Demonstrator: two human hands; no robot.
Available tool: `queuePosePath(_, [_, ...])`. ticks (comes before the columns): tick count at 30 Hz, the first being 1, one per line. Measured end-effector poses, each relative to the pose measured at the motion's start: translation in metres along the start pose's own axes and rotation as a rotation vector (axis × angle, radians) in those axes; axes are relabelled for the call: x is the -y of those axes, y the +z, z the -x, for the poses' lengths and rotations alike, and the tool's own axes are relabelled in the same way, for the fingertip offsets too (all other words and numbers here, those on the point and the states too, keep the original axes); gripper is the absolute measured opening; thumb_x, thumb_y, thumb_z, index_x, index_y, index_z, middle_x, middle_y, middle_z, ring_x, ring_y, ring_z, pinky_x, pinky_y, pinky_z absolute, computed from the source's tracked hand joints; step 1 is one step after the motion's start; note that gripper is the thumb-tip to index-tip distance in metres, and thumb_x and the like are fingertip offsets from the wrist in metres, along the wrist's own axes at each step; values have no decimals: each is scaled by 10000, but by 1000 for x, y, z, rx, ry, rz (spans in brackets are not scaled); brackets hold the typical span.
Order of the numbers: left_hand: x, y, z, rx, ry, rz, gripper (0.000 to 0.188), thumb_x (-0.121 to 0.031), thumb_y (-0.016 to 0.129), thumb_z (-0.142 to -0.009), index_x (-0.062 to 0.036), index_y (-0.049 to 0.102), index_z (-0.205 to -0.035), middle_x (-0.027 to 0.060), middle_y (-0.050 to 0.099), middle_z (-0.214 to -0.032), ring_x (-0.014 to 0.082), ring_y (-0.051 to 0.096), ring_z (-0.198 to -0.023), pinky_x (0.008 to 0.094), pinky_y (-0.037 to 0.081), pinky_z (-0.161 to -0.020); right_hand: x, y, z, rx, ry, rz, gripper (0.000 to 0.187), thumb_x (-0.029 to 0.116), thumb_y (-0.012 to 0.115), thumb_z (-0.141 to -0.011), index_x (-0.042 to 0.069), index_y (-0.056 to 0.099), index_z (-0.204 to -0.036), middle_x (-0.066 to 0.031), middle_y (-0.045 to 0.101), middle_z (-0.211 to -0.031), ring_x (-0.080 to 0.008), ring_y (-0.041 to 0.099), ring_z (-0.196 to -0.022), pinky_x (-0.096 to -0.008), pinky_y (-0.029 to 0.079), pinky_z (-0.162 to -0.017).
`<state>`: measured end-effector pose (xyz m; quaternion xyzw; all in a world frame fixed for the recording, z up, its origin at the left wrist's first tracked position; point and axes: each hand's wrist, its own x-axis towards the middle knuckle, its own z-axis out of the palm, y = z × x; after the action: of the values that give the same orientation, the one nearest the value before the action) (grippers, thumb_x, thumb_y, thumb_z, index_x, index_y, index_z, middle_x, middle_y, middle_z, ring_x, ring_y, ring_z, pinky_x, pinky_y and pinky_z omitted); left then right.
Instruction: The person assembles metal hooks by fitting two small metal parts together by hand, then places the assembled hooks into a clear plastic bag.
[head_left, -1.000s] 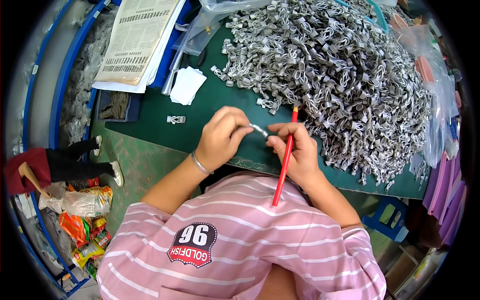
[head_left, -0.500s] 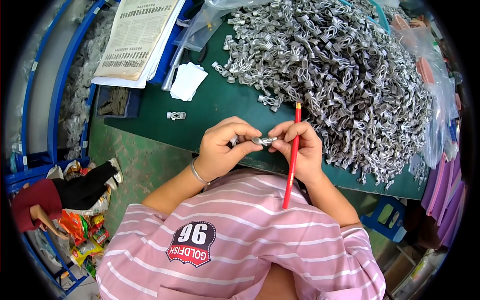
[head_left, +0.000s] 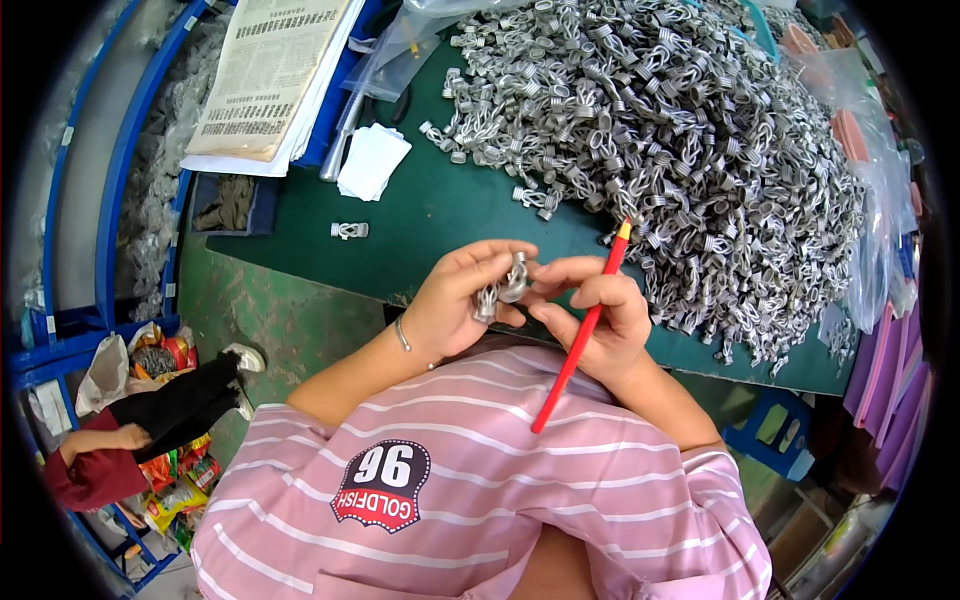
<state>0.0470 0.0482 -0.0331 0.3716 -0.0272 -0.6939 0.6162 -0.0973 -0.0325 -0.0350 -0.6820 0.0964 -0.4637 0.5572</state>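
Note:
My left hand (head_left: pixel 450 298) is curled around small silver metal fittings, each with a ribbed collar and looped strands. One fitting (head_left: pixel 515 280) stands up at its fingertips, and another fitting (head_left: pixel 486 304) rests in the fingers below. My right hand (head_left: pixel 612 325) is closed on a red pencil (head_left: pixel 572 365), which slants across the palm with its yellowish tip up. The right fingertips come up close beside the upper fitting; whether they touch it I cannot tell. Beyond both hands spreads a large heap of similar fittings (head_left: pixel 660 150). A lone fitting (head_left: pixel 349 230) lies to the left.
The green table (head_left: pixel 290 255) carries a newspaper on a paper stack (head_left: pixel 262 90), white paper slips (head_left: pixel 374 162) and a clear plastic bag (head_left: pixel 400 50). A blue stool (head_left: pixel 775 435) stands at lower right. Another person's dark-trousered leg (head_left: pixel 185 400) is by the left shelves.
My left hand has turned, showing two fittings in it. The right fingertips have drawn back a little, and the pencil slants more. The other person at left has shifted, an arm now over the leg.

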Motion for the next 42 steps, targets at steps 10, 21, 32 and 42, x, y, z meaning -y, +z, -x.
queuePosePath(10, [-31,-8,-63,-199,866,-1769,198,-77,690,-678,-21,597,-843,117,546,-741,284,560,-621,349,460,-576,3,-13,3,-40,20,222,200,-91,608,-741,23,448,-783,-154,614,-861,-154,589,-668,-240,484,-602])
queuePosePath(21, [-17,-11,-20,-81,507,-1138,148,17,672,-725,-8,545,-797,51,615,-794,40,523,-552,183,428,-485,-7,-12,4,-53,110,338,254,-64,675,-694,29,466,-805,-128,592,-904,-136,581,-651,-231,482,-573])
queuePosePath(32, [-6,2,-18,53,465,-968,227,-70,755,-661,-25,584,-804,26,604,-694,56,545,-552,208,440,-487,13,-23,-27,-20,-171,407,264,-72,672,-663,48,461,-767,-139,619,-793,-208,584,-608,-268,471,-546])
queuePosePath(42, [-17,-7,-39,-165,420,-880,96,-70,651,-772,-3,582,-768,20,581,-623,57,536,-478,192,407,-437,69,-131,-215,-198,355,443,167,74,606,-783,21,448,-773,-72,565,-653,-149,600,-557,-235,467,-439])
